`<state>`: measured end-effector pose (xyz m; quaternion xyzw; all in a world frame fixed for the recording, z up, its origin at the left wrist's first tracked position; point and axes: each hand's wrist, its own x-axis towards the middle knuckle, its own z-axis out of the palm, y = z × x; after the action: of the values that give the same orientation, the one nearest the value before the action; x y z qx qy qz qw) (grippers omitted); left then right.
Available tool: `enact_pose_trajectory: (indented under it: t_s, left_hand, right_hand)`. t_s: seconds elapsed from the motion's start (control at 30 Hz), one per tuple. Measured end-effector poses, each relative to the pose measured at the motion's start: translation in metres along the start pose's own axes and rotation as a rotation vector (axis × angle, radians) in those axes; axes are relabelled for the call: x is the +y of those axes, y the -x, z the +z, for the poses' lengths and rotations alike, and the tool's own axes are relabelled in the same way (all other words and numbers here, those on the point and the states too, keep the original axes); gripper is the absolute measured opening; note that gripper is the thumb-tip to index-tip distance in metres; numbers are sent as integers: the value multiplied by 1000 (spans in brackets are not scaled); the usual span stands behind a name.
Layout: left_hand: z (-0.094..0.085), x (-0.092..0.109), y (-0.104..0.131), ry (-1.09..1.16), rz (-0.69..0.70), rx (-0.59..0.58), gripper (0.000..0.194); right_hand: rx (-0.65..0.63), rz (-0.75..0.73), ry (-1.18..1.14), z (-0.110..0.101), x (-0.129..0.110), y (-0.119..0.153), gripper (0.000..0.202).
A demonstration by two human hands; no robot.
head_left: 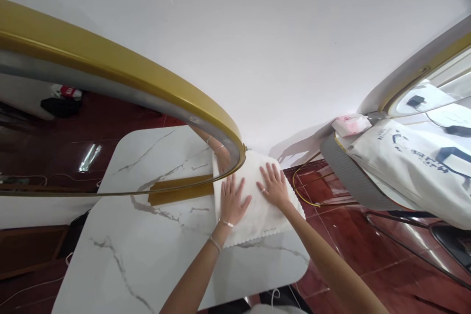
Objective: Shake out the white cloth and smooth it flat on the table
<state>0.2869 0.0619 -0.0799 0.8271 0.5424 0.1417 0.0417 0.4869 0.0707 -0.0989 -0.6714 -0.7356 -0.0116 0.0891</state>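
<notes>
A white cloth [257, 221] with a scalloped edge lies spread on the right end of a white marble-patterned table [147, 250]. Flat on the cloth's left part rests my left hand [231, 203], its fingers stretched forward beside the mirror's edge. My right hand [274, 186] presses on the cloth's right part with fingers spread; a ring shows on one finger. Neither hand grips anything. Part of the cloth is hidden behind the gold mirror frame [184, 93].
The large mirror stands on a gold base [184, 189] at the left. To the right, a second table [353, 176] holds a tissue pack [351, 125] and a white printed bag [415, 162], with another gold-framed mirror [427, 68] behind. A white wall [275, 59] rises at the back.
</notes>
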Motion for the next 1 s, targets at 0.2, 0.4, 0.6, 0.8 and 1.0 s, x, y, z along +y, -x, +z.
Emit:
enact_pose_trajectory:
  t_s: [0.2,0.4,0.6,0.8,1.0]
  left_hand:
    - [-21,12,92,-41,46,-33,65]
    - [-24,11,116,-75,62,-33,66]
    - [-4,11,48,-25,38,-5,61]
    - [6,16,4,31,15,-23,60]
    - [-6,27,53,54,54,-24,64]
  right_hand:
    - [19,-63,-23,-18,-27,97,71]
    - [34,-55,-22,-19,-43,127,72]
    - [20,-37,26,-11,-8,64,65]
    - [-25,-26,5,-12,19,28,64]
    - [-14,-56,-1,-21,4,87,68]
